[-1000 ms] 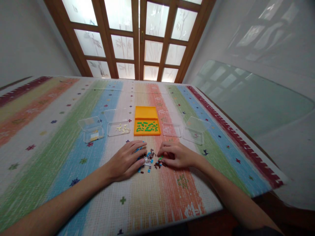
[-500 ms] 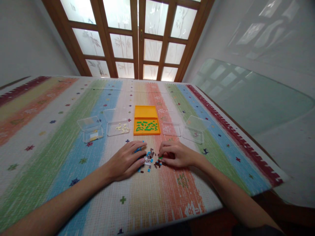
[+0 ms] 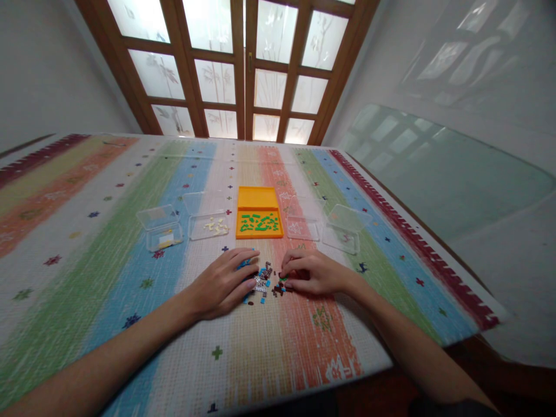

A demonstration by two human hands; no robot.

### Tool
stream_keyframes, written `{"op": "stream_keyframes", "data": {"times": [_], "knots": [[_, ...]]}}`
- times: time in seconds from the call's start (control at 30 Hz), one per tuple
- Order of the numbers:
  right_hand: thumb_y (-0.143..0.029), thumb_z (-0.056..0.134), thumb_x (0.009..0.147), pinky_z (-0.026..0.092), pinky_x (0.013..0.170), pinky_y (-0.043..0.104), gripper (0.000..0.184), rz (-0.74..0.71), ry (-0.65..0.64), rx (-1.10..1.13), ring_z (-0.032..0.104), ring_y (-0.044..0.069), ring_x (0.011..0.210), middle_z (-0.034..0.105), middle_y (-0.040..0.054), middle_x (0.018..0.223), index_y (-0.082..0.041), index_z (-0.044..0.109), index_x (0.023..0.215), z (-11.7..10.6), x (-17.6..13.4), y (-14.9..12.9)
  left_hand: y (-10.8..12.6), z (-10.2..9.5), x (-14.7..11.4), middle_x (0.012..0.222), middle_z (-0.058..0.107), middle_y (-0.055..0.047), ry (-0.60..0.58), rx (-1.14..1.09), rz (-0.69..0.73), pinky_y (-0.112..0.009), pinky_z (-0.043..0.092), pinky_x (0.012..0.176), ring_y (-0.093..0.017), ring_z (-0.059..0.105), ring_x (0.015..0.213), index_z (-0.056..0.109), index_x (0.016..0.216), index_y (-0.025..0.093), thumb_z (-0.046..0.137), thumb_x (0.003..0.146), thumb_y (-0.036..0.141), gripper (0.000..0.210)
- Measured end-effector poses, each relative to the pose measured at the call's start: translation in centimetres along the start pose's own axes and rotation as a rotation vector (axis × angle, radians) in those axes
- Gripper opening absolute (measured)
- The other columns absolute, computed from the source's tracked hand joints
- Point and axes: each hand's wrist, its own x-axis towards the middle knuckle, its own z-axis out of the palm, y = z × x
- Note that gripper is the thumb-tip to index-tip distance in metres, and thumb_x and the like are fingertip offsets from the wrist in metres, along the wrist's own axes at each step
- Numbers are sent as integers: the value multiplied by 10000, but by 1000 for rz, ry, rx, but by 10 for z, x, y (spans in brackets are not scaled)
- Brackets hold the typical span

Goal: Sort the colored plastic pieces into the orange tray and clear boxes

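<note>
A loose pile of small toy building bricks (image 3: 260, 282), grey, brown and blue, lies on the striped tablecloth between my hands. My left hand (image 3: 228, 282) rests flat against the pile's left side, fingers stretched out over some blue and grey pieces and partly covering them. On the other side, my right hand (image 3: 311, 272) has its fingers curled into a pinch. A small green brick (image 3: 283, 279) shows at those fingertips, just above a few dark brown pieces (image 3: 279, 288) on the cloth.
Beyond my hands stands an open yellow case (image 3: 259, 236) holding many green bricks. Left of it are a clear box (image 3: 207, 236) with cream pieces and another clear box (image 3: 164, 246) with yellow and white pieces. Two more open clear boxes (image 3: 303, 236) stand to the right.
Almost nothing differs. The fingers of my right hand have shifted very slightly around the green brick, while my left hand stays in place.
</note>
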Motion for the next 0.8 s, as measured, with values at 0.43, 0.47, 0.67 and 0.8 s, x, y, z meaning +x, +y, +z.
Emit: {"op": "stream_keyframes", "data": {"times": [0.43,0.47,0.67,0.8], "knots": [[-235,680,958,540,840,320,203,20,-20,-40,667,175,901,706,98,1044,-171,794,1113,0,-1,-1,0,-2,0,1345,670,-190,-27,-28,-22,-501,563,1070,-297,623,1285,668,1271,129,465,1079,266,311],[-233,680,959,539,841,318,187,20,-22,-35,667,172,896,702,96,1038,-167,799,1087,0,0,-2,0,-2,1,1340,671,-191,-24,-23,-18,-497,564,1070,-296,624,1284,668,1265,126,461,1081,266,310],[-252,664,986,530,836,310,172,35,-53,-45,655,164,879,696,82,1008,-176,804,1051,-1,1,-2,1,0,1,1327,677,-186,-15,-12,-12,-485,575,1061,-288,634,1271,671,1251,130,455,1085,273,308],[-251,653,996,518,830,300,164,55,-72,-94,657,165,885,700,78,997,-182,794,1041,-2,1,-3,0,-1,-1,1327,679,-191,-18,-19,-17,-489,572,1062,-292,636,1268,678,1244,125,465,1082,271,305]]}}
